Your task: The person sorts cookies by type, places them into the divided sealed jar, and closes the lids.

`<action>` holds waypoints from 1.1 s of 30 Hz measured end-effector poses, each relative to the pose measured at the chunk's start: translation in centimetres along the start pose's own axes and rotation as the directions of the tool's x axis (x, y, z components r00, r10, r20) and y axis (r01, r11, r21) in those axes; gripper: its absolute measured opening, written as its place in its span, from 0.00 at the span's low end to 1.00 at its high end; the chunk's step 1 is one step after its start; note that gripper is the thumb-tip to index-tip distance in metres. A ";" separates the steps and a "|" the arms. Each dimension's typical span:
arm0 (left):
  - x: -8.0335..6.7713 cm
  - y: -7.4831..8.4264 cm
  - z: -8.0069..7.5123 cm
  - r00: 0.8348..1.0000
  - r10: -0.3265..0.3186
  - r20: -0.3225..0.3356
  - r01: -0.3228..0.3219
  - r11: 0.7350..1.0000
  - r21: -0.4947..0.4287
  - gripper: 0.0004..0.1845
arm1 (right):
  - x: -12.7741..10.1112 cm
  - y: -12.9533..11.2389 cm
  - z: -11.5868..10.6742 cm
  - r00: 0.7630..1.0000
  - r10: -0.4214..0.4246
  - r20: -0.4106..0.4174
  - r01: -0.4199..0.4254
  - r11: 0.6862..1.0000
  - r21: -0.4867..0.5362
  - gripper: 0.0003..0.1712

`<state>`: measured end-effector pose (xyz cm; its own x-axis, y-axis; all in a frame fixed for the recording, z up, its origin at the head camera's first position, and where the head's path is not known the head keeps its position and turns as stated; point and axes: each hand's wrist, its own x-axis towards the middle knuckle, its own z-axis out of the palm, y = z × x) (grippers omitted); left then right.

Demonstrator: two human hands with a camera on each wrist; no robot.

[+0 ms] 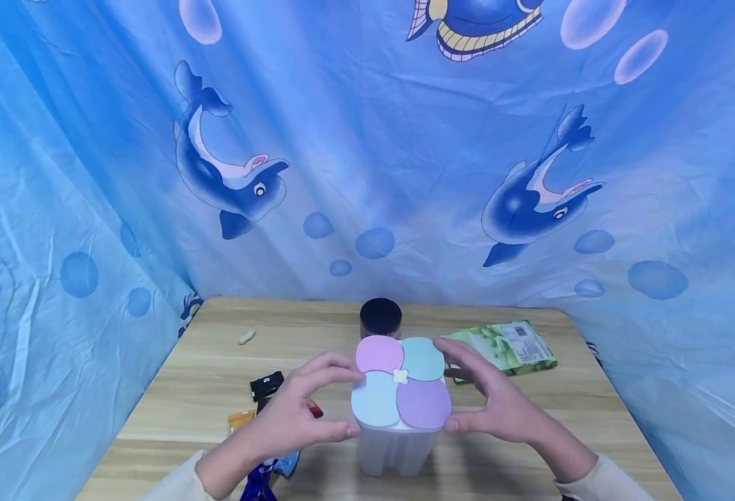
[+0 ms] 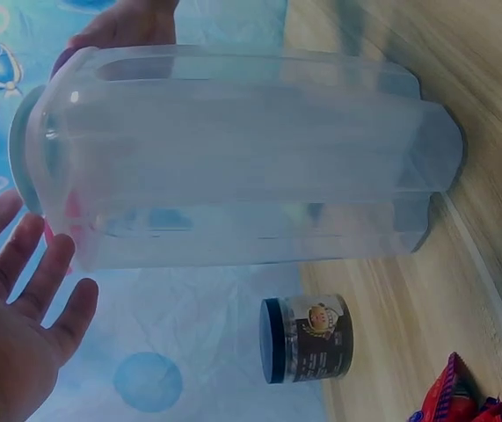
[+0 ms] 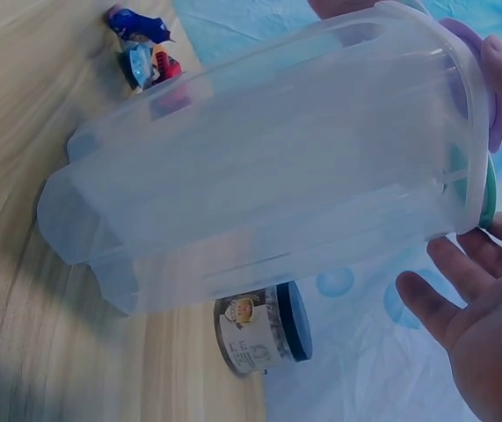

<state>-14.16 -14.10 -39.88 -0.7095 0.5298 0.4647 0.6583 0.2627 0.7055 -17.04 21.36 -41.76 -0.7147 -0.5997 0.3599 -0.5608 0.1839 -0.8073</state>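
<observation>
A tall translucent plastic canister [image 2: 251, 149] stands upright on the table. On its top is a lid [image 1: 400, 376] with four petals in pink, green, light blue and purple around a small white flower. My left hand [image 1: 311, 403] is at the lid's left side, index fingertip by the light blue petal, thumb lower down; the left wrist view shows its fingers spread. Opposite it, my right hand [image 1: 495, 396] has its index fingertip at the green petal and its thumb at the purple one. The right wrist view shows these fingertips [image 3: 497, 53] right at the lid's edge.
Behind the canister stands a clear labelled jar [image 2: 321, 338] with a black lid. A green printed packet [image 1: 505, 348] lies to the right. Several small wrapped packets [image 1: 267, 386] lie near my left arm, and a small white piece [image 1: 246, 337] lies farther back. A blue dolphin-print curtain [image 1: 367, 139] surrounds the table.
</observation>
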 end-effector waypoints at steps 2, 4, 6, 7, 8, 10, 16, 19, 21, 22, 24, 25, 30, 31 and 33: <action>0.0 -0.1 0.0 1.000 0.016 0.002 -0.016 1.000 -0.027 0.24 | 0.1 -0.1 0.0 1.000 0.019 0.009 -0.020 0.999 0.039 0.58; 0.1 -0.2 0.1 0.999 0.032 0.003 -0.032 0.998 -0.048 0.22 | 0.1 -0.1 0.0 0.999 0.031 0.017 -0.032 0.997 0.069 0.58; 0.2 -0.3 0.3 0.999 0.039 0.004 -0.039 0.997 -0.060 0.21 | 0.0 0.0 0.0 0.999 0.032 0.023 -0.034 0.996 0.087 0.57; 0.2 -0.3 0.3 0.999 0.044 0.003 -0.044 0.997 -0.064 0.20 | 0.0 0.0 0.0 0.999 0.031 0.025 -0.033 0.995 0.091 0.57; 0.3 -0.3 0.4 0.999 0.045 0.002 -0.045 0.997 -0.064 0.20 | 0.0 0.0 -0.1 0.999 0.031 0.027 -0.033 0.995 0.091 0.57; 0.3 -0.4 0.4 0.999 0.044 0.000 -0.044 0.997 -0.068 0.19 | 0.0 0.1 -0.1 0.999 0.032 0.032 -0.035 0.995 0.091 0.57; 0.5 -0.7 0.3 0.999 0.048 0.008 -0.047 0.996 -0.072 0.21 | 0.2 0.0 -0.5 0.996 0.070 0.046 -0.074 0.993 0.095 0.57; 0.6 -0.8 0.3 0.999 0.047 0.010 -0.046 0.997 -0.065 0.22 | 0.4 -0.2 -0.6 0.995 0.083 0.052 -0.088 0.991 0.100 0.56; 0.7 -0.8 0.3 0.998 0.056 0.006 -0.056 0.997 -0.049 0.22 | 0.5 -0.4 -0.6 0.995 0.085 0.054 -0.090 0.990 0.104 0.56; 0.8 -0.8 0.3 0.998 0.058 0.002 -0.058 0.998 -0.039 0.22 | 0.5 -0.5 -0.6 0.995 0.088 0.054 -0.093 0.990 0.107 0.56; 0.9 -0.8 0.2 0.998 0.068 -0.006 -0.068 0.998 -0.013 0.22 | 0.6 -0.7 -0.6 0.994 0.090 0.056 -0.096 0.989 0.114 0.56; 1.0 -0.9 0.2 0.997 0.076 -0.011 -0.076 0.997 0.001 0.22 | 0.6 -0.8 -0.5 0.994 0.093 0.058 -0.099 0.988 0.119 0.56; 1.1 -0.9 0.2 0.992 0.124 -0.040 -0.122 0.991 0.046 0.22 | 0.7 -1.1 -0.4 0.993 0.093 0.068 -0.101 0.987 0.127 0.56; 1.1 -1.0 0.2 0.989 0.141 -0.046 -0.138 0.989 0.050 0.22 | 0.7 -1.1 -0.4 0.993 0.091 0.070 -0.099 0.987 0.125 0.56; 1.2 -1.1 0.4 0.983 0.175 -0.058 -0.172 0.984 0.056 0.22 | 0.7 -1.2 -0.5 0.994 0.086 0.071 -0.094 0.988 0.122 0.56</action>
<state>-15.64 -13.46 -40.27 -0.5966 0.5199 0.6113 0.7835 0.2128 0.5838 -17.07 21.11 -40.34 -0.7289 -0.6353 0.2553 -0.4358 0.1429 -0.8886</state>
